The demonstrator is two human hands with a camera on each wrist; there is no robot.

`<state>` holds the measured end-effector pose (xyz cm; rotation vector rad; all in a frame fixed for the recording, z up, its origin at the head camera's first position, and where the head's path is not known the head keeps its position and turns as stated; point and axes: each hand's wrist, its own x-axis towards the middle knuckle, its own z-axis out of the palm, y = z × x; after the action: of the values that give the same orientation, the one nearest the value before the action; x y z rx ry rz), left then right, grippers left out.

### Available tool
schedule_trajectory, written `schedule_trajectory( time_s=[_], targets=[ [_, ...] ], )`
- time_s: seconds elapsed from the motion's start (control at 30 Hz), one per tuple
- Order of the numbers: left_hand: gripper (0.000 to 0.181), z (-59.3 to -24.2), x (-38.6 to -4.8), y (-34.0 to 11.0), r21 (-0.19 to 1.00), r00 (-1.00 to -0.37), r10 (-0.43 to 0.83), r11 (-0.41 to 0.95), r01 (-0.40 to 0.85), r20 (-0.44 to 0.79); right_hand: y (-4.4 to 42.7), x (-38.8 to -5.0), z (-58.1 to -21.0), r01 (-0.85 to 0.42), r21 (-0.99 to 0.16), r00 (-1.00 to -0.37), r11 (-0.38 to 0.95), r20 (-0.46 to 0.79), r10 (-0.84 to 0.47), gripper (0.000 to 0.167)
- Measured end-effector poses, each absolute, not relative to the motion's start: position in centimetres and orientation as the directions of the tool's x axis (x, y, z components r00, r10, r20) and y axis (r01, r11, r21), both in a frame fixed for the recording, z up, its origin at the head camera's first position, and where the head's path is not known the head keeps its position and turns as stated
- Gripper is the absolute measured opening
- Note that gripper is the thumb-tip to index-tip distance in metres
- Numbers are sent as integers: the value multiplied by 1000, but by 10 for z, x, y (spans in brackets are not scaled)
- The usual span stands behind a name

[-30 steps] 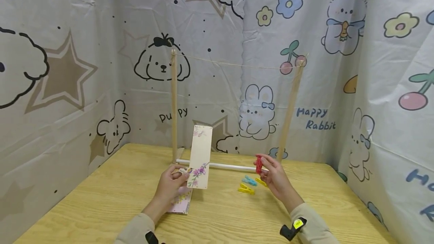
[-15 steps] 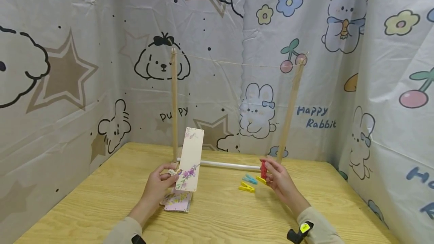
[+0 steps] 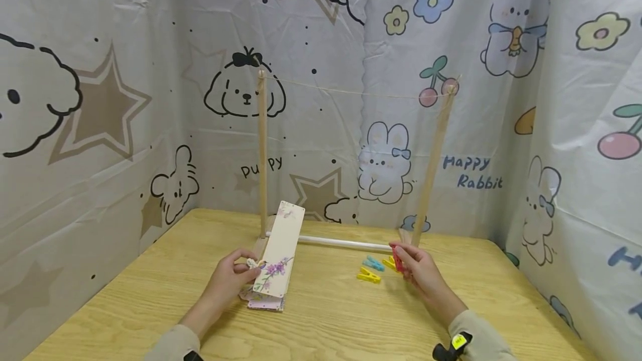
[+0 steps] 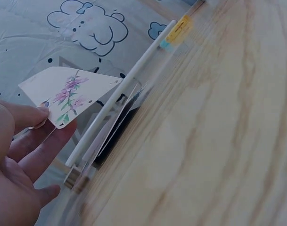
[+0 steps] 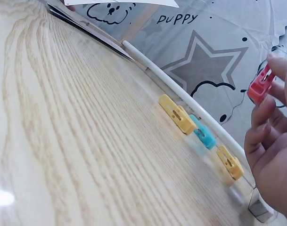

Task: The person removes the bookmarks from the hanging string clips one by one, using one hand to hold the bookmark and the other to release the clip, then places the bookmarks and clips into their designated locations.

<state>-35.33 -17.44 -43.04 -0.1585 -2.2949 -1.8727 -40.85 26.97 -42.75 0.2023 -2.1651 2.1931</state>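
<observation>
My left hand (image 3: 225, 280) pinches a long cream bookmark (image 3: 278, 249) with pink blossoms near its lower left edge. The bookmark is tilted, its top leaning right and away, above a small stack of other printed cards (image 3: 266, 305) on the table. In the left wrist view, thumb and fingers grip the bookmark (image 4: 63, 94) by one edge. My right hand (image 3: 426, 277) holds a red clothespin (image 5: 261, 84) between thumb and fingers. Beside that hand lie two yellow clothespins (image 5: 178, 114) and a blue clothespin (image 5: 203, 132) on the wood.
Behind stands a frame of two wooden posts (image 3: 263, 155) with a thin string (image 3: 351, 92) tied between their tops. A white rod (image 3: 341, 243) runs low between the posts. A printed curtain (image 3: 321, 32) surrounds the wooden table (image 3: 331, 322).
My left hand has moved left and down with the bookmark, which now tilts more over the card stack. My right hand has come slightly right and lower, still holding the red clothespin.
</observation>
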Motion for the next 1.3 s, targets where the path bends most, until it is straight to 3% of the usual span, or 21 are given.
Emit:
schedule_trajectory(
  time_s=[0.27,0.43,0.7,1.0,1.3],
  targets=[
    [21,-434,-353,-184,952,-978,-29,240,192,205,271,-413,-432,-146,-971,-989,188,147,-8,47],
    [24,-432,-349,-183,956,-984,-13,238,171,179,269,-413,-434,-149,-931,-988,334,156,-5,41],
    [28,-434,-347,-183,951,-985,-16,263,161,171,267,-412,-442,-254,-698,-959,670,274,-78,26],
    [32,-439,-345,-184,957,-986,-20,244,156,165,269,-411,-447,-358,-555,-924,751,327,-199,19],
    [32,-439,-342,-182,952,-985,-22,258,162,174,266,-406,-449,-319,-472,-932,822,315,-180,20]
  ],
)
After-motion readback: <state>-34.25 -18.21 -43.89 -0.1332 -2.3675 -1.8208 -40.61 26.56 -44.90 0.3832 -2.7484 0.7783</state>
